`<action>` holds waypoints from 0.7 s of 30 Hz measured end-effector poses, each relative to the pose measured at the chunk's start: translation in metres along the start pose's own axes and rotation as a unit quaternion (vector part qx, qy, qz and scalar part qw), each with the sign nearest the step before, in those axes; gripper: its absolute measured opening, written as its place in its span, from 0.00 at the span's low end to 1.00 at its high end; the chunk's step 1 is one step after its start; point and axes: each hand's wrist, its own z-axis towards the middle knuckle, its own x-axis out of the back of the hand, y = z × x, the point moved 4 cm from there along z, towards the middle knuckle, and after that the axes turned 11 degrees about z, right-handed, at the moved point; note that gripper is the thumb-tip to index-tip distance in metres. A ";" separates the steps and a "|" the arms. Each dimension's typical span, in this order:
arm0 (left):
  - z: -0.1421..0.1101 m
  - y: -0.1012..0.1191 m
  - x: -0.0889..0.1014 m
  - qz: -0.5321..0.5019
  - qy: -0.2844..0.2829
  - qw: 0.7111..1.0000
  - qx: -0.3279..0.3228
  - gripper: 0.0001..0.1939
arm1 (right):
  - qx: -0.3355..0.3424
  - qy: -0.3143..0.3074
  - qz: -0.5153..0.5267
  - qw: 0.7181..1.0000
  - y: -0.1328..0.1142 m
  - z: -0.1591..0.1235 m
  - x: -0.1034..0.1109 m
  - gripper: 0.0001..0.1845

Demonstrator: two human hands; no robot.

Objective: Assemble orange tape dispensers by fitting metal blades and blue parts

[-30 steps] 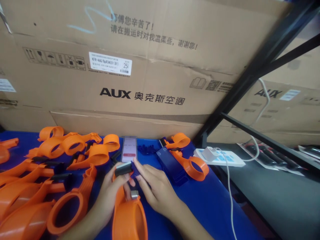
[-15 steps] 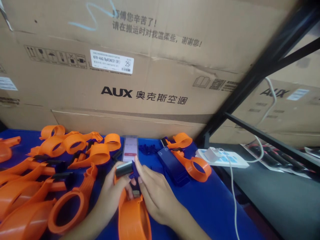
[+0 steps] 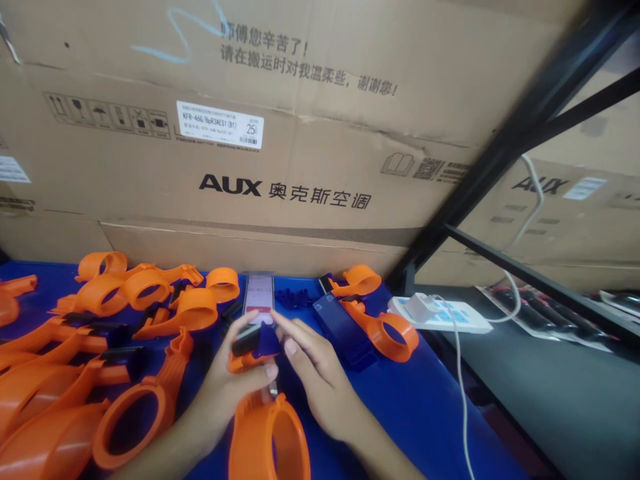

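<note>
My left hand is closed around the handle of an orange ring-shaped plastic part, near its top end. That end carries a black block and a dark blue piece. My right hand rests against the same end from the right, its fingertips pinching the dark blue piece. Both hands sit low in the middle of the view, over the blue table. A phone with a lit screen lies just beyond the fingers.
Many more orange ring parts with black blocks are heaped on the left. Another orange part and a dark blue tray lie to the right. Large cardboard boxes stand behind. A white power strip and black shelf frame are at right.
The orange part's ring has shifted toward me and tilted up. My left fingers slid lower around its handle; my right fingertips moved onto the blue piece at the top.
</note>
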 end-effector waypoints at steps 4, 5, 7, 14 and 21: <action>-0.004 -0.003 -0.003 -0.058 -0.039 0.998 0.006 0.61 | -0.103 -0.009 0.139 0.985 0.007 0.002 -0.002 0.26; -0.005 -0.005 -0.003 -0.062 -0.050 0.997 0.010 0.62 | -0.117 -0.028 0.164 0.979 0.007 0.002 -0.003 0.26; -0.007 -0.009 -0.005 -0.051 -0.082 0.995 0.028 0.65 | -0.116 -0.056 0.197 0.972 0.006 0.004 -0.004 0.25; -0.003 -0.006 -0.010 -0.063 -0.147 0.987 0.007 0.43 | -0.111 0.016 0.223 0.968 0.012 0.003 -0.003 0.27; 0.003 -0.007 -0.008 -0.010 -0.073 0.997 0.032 0.29 | -0.092 0.050 0.177 0.979 0.013 0.003 -0.004 0.24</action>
